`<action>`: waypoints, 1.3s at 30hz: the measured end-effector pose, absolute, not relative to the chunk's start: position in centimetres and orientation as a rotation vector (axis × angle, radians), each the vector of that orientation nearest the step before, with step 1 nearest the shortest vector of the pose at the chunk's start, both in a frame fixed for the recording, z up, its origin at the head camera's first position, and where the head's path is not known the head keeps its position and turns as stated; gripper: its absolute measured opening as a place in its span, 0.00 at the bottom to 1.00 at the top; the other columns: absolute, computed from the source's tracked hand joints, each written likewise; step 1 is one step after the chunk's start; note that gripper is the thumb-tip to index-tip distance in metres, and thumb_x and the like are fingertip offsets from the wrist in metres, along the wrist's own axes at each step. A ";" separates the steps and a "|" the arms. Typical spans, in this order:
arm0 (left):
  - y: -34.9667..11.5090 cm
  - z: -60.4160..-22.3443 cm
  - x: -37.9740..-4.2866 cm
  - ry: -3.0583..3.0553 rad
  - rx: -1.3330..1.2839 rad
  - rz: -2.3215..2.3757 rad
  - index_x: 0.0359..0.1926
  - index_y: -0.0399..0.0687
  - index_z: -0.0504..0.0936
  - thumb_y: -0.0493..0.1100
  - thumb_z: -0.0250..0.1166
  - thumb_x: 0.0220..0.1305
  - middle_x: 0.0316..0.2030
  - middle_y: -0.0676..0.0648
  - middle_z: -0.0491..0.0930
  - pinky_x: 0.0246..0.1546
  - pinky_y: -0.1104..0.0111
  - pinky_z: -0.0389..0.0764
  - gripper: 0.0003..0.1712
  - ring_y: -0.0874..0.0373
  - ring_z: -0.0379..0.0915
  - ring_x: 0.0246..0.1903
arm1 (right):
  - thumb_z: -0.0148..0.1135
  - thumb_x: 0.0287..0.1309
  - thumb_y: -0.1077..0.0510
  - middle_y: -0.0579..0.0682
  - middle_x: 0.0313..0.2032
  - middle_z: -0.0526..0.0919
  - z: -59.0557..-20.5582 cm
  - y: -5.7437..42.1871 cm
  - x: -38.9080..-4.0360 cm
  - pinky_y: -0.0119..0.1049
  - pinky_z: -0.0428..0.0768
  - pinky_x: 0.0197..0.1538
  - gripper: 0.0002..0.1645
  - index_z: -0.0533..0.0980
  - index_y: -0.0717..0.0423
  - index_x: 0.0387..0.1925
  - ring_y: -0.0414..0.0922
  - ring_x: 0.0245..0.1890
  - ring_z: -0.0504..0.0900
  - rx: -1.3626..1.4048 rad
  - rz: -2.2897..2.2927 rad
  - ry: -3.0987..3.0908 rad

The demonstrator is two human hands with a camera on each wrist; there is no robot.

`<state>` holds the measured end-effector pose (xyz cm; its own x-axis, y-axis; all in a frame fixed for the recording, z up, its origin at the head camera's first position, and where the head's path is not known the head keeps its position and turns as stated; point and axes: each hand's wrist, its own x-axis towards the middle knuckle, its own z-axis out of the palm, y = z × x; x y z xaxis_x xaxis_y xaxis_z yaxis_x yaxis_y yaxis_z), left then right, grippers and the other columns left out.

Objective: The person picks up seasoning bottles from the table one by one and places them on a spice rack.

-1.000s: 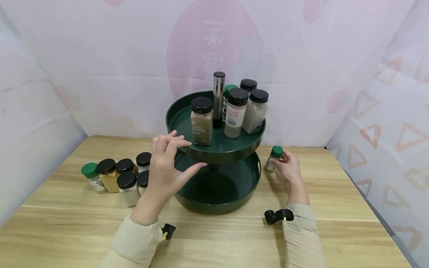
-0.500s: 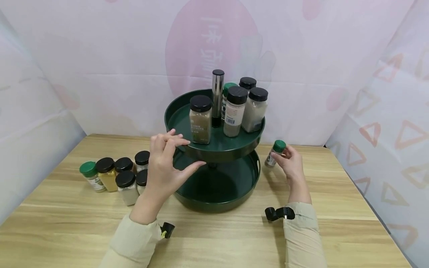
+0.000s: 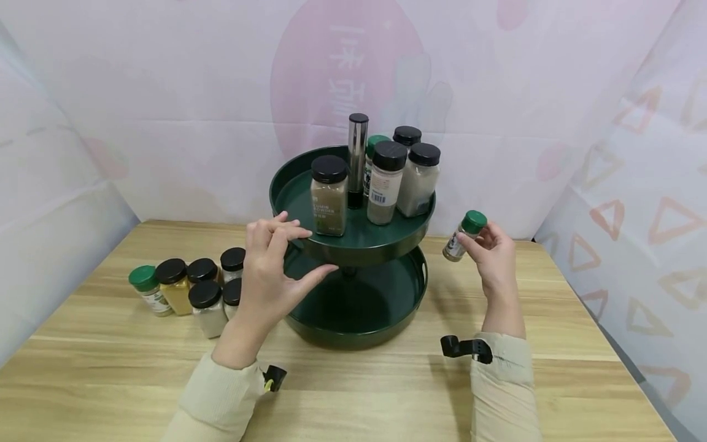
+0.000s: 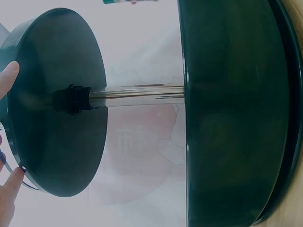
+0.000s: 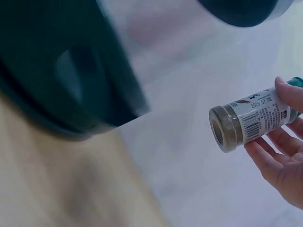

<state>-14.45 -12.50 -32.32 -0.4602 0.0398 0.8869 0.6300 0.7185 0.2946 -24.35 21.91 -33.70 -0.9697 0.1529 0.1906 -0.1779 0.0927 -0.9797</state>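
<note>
My right hand (image 3: 494, 258) holds a small spice jar (image 3: 455, 247) with a green lid, raised and tilted to the right of a dark green two-tier round rack. In the right wrist view, the clear base and printed label of the spice jar (image 5: 258, 120) face the camera, and fingers and thumb pinch it near the lid. My left hand (image 3: 269, 264), thumb and index finger spread, touches the front left rim of the rack's upper tray (image 3: 375, 254). In the left wrist view, its fingertips rest on the edge of the upper tray (image 4: 61, 142). The lower tray (image 3: 359, 307) lies beneath.
On the upper tray stand a cumin powder jar (image 3: 329, 205), a white-labelled jar (image 3: 385, 190) and others around the metal post (image 3: 358, 159). Several jars, including a green-lidded one (image 3: 151, 291), cluster at the left of the wooden table (image 3: 359, 399), partly behind my left hand.
My right hand has lifted the small green-lidded spice jar off the table and moved it slightly right, tilting it. The left hand stays at the upper tray's rim.
</note>
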 end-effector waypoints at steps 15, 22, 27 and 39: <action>-12.7 -32.1 -14.6 -1.950 -0.516 -0.746 0.44 0.38 0.76 0.40 0.87 0.31 0.48 0.36 0.73 0.57 0.48 0.70 0.38 0.38 0.67 0.61 | 0.69 0.54 0.72 0.46 0.40 0.88 -28.7 20.4 -20.6 0.26 0.82 0.47 0.21 0.80 0.61 0.51 0.40 0.40 0.84 0.354 1.987 -1.705; -12.6 -32.4 -14.6 -1.946 -0.521 -0.764 0.45 0.38 0.76 0.39 0.87 0.30 0.48 0.36 0.73 0.58 0.48 0.70 0.38 0.38 0.66 0.61 | 0.67 0.54 0.75 0.48 0.40 0.89 -27.4 19.3 -19.1 0.28 0.82 0.49 0.21 0.80 0.65 0.51 0.42 0.42 0.86 0.457 2.010 -1.678; -12.5 -32.4 -14.7 -1.943 -0.533 -0.773 0.45 0.38 0.76 0.40 0.87 0.30 0.48 0.36 0.73 0.58 0.48 0.69 0.38 0.38 0.66 0.61 | 0.66 0.55 0.75 0.48 0.41 0.89 -26.5 18.6 -18.5 0.29 0.81 0.51 0.20 0.80 0.65 0.51 0.43 0.44 0.86 0.532 1.965 -1.724; -12.5 -32.5 -14.6 -1.938 -0.531 -0.783 0.45 0.37 0.77 0.41 0.87 0.32 0.49 0.35 0.74 0.58 0.48 0.68 0.37 0.37 0.65 0.61 | 0.68 0.53 0.74 0.48 0.38 0.87 -22.6 16.5 -17.8 0.31 0.78 0.46 0.20 0.81 0.60 0.47 0.44 0.36 0.80 0.712 1.825 -1.776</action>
